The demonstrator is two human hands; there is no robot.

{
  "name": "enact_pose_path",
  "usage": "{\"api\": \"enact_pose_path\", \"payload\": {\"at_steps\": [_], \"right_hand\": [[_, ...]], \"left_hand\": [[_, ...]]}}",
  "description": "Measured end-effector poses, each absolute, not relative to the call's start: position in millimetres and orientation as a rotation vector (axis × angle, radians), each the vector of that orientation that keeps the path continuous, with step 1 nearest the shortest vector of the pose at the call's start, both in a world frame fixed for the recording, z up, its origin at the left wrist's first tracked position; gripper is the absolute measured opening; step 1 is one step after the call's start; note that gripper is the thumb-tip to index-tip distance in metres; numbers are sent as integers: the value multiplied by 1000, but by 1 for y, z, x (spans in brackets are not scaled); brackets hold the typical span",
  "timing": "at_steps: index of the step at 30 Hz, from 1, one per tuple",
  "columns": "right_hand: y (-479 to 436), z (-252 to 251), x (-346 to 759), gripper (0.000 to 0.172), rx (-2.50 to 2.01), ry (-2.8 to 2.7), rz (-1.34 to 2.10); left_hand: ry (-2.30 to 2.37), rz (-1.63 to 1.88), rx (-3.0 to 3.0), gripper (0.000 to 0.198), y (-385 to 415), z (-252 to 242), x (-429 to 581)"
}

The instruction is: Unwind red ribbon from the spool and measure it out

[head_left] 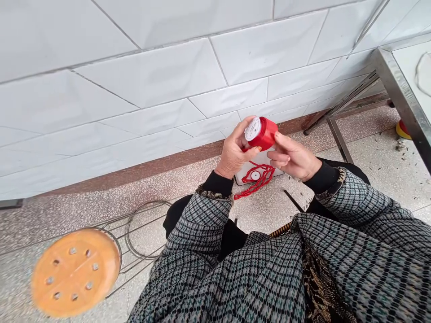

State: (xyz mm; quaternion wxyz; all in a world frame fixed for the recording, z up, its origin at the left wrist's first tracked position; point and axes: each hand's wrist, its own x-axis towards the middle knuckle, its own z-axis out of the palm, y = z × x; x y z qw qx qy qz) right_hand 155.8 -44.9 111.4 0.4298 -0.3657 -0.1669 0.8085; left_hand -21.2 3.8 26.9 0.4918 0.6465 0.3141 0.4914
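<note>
A roll of red ribbon [268, 133] with a white printed label on its end is held up in front of me, tilted. My left hand [234, 150] wraps round the label end, thumb below and fingers behind. My right hand [294, 157] is at the roll's other side, its thumb pressed to the ribbon's edge and its other fingers curled beneath. Below the hands, a white box-like thing [240, 177] stands on the floor, partly hidden by them. Braided red cord [257, 187] lies over it, around a small red-and-white round piece [255, 175].
A white tiled wall [161, 85] rises just ahead. At the left, an orange round stool seat [72, 280] with holes stands near a metal wire rack [134, 242]. A metal-framed table [400, 85] is on the right, with a red-and-yellow object [403, 130] beneath it on the speckled floor.
</note>
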Motion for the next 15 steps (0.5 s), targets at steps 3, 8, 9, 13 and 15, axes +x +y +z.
{"api": "enact_pose_path", "payload": {"at_steps": [3, 8, 9, 13, 15], "right_hand": [[-45, 106, 145, 29, -1079, -568, 1733], [-26, 98, 151, 40, -1213, -491, 1527], [-22, 96, 153, 42, -1217, -477, 1501], [-15, 86, 157, 48, -1229, -462, 1448], [-14, 81, 157, 49, -1232, -464, 1451]], "left_hand": [[936, 1191, 1447, 75, -4, 20, -3], [1064, 1273, 1300, 43, -8, 7, 23], [1090, 1260, 1293, 33, -8, 7, 26], [1088, 1127, 1273, 11, -8, 13, 30], [1074, 1117, 1282, 9, -8, 16, 29]]}}
